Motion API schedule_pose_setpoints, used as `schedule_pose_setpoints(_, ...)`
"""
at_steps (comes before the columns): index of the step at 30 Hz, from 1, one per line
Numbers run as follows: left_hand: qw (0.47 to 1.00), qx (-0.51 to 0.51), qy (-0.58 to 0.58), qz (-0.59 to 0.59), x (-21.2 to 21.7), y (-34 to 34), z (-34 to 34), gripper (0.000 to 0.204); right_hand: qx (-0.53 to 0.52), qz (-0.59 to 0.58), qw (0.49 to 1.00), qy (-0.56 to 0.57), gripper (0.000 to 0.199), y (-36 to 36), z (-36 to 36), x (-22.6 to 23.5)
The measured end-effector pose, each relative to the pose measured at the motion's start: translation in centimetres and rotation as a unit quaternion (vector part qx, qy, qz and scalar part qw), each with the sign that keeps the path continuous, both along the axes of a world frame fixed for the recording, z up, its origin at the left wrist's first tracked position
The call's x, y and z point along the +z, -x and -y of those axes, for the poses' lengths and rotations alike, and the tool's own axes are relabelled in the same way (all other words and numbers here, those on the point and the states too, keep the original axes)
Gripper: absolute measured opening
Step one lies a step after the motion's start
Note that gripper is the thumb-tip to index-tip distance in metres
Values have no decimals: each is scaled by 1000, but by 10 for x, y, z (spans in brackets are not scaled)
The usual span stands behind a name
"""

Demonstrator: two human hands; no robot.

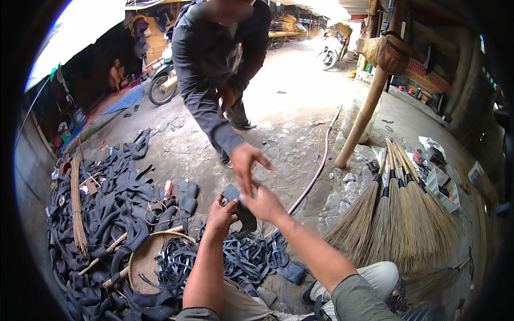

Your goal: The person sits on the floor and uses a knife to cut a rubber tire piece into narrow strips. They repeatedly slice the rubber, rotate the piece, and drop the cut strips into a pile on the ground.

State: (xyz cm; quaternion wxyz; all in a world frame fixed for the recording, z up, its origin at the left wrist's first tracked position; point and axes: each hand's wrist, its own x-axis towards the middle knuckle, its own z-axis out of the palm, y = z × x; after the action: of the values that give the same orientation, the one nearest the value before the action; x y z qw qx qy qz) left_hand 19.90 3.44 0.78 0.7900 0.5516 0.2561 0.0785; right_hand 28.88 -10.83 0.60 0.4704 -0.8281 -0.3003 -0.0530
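Observation:
My left hand (pixel 218 216) is closed on a piece of dark rubber (pixel 246 220), which looks like a cut length of inner tube and bends downward past the fingers. Just right of it is my right hand (pixel 263 203), its fingers stretched toward a standing person's lowered hand (pixel 247 165). The two hands meet or nearly meet; overlap hides whether they touch. Below my hands lies a heap of cut black rubber strips (pixel 179 265), partly on a round woven tray (pixel 132 262).
Many dark rubber pieces (pixel 112 214) cover the ground at left, with a bundle of thin sticks (pixel 76 208). Several brooms (pixel 393 224) lean at right, near a wooden post (pixel 364 117) and a white basket (pixel 443 190). A hose (pixel 320 160) crosses the ground. The person in a dark jacket (pixel 206 101) bends toward me.

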Motion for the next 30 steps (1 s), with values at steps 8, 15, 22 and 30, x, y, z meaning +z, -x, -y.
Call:
schedule_pose_setpoints(8,999,-23,-26,-12,-15,-4,3,43,188,-155,921,303,44,26,47,-15)
schedule_pose_setpoints(15,988,-2,-115,-103,-68,5,-3,38,271,-54,894,352,25,73,39,-25)
schedule_pose_setpoints(22,977,63,-184,-87,-65,43,-41,31,429,-77,815,383,31,102,9,-31)
schedule_pose_setpoints(30,978,-106,-176,-23,-38,51,-25,23,56,53,981,177,17,41,35,35)
